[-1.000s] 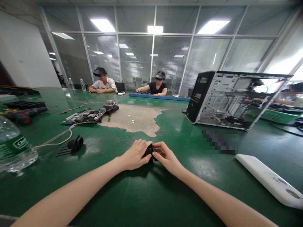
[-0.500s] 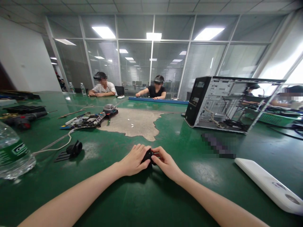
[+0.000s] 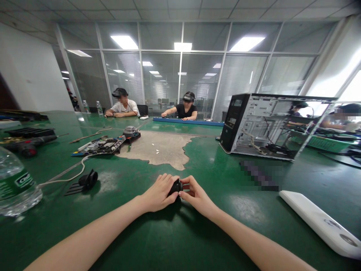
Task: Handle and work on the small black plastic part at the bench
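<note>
A small black part (image 3: 176,186) with a ringed, round end is between my hands, just above or on the green table; its exact kind I cannot tell. Wrapped over its left side is my left hand (image 3: 162,192), closed on it. My right hand (image 3: 194,191) pinches the ringed end from the right with thumb and fingers. Much of the part is covered by the left fingers. Off to the left lies a black plastic piece (image 3: 87,180) with a round opening and flat prongs.
A water bottle (image 3: 17,184) and a cordless drill (image 3: 31,143) stand at left. A circuit board (image 3: 100,146) lies beyond the black piece. At right are an open computer case (image 3: 231,124) and a white oblong device (image 3: 318,222). Two people sit across the green table (image 3: 126,241).
The right fingers have shifted slightly around the ringed end, and more of it shows. Both hands stay in place on the black part. The view has tilted slightly.
</note>
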Tool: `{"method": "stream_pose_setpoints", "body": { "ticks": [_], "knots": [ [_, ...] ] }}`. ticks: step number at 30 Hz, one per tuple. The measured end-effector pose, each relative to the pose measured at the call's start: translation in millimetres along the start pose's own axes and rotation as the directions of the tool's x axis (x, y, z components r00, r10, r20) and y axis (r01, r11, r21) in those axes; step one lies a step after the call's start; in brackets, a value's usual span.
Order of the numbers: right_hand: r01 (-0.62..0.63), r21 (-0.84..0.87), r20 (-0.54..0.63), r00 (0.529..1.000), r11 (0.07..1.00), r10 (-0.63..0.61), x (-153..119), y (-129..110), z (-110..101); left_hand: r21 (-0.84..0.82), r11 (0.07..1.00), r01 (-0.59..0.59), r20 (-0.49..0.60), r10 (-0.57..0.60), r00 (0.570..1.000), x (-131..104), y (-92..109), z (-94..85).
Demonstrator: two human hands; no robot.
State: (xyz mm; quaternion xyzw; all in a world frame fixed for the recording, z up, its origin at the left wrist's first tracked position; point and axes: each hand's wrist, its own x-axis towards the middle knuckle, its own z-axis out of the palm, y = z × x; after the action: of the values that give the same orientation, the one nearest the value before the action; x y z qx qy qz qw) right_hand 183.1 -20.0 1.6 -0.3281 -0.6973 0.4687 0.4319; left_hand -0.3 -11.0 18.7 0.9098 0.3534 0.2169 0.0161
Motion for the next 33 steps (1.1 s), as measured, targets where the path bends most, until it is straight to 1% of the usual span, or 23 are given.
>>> {"method": "stream_pose_setpoints", "body": {
  "ticks": [5,8,11,14,17,22,30,33],
  "knots": [
    [0.029,0.029,-0.019,0.999,0.999,-0.029,-0.1,0.7,-0.1,-0.005,1.000,-0.001,-0.003,0.000,1.000,0.7,-0.6,1.2],
    [0.013,0.008,-0.048,0.999,1.000,-0.012,1.3,2.3,0.1,0.001,1.000,0.003,0.006,-0.003,1.000,1.4,-1.4,2.4],
    [-0.031,-0.026,-0.064,0.998,0.999,0.029,2.8,3.6,-0.2,0.002,1.000,0.005,0.011,-0.005,1.000,1.7,-2.0,3.0],
    [-0.052,-0.027,-0.037,0.998,0.998,0.051,2.4,3.1,-0.9,0.003,1.000,0.007,0.008,-0.007,1.000,1.6,-2.4,2.9],
    [-0.021,0.021,0.003,1.000,1.000,0.021,0.6,0.9,-1.1,0.010,1.000,-0.002,0.014,0.002,1.000,1.5,-2.4,2.6],
    [-0.012,0.038,-0.018,1.000,0.999,0.012,-1.4,-1.2,0.3,0.011,1.000,0.005,0.011,-0.005,1.000,1.3,-1.9,1.8],
    [-0.035,-0.048,-0.046,0.998,0.998,0.033,-1.4,0.9,0.5,0.004,1.000,0.006,0.009,-0.006,1.000,1.4,-2.9,2.9],
    [-0.025,-0.015,-0.014,1.000,1.000,0.025,-1.0,0.1,-0.4,0.009,1.000,0.004,0.012,-0.004,1.000,1.5,-3.1,3.2]
  ]
}}
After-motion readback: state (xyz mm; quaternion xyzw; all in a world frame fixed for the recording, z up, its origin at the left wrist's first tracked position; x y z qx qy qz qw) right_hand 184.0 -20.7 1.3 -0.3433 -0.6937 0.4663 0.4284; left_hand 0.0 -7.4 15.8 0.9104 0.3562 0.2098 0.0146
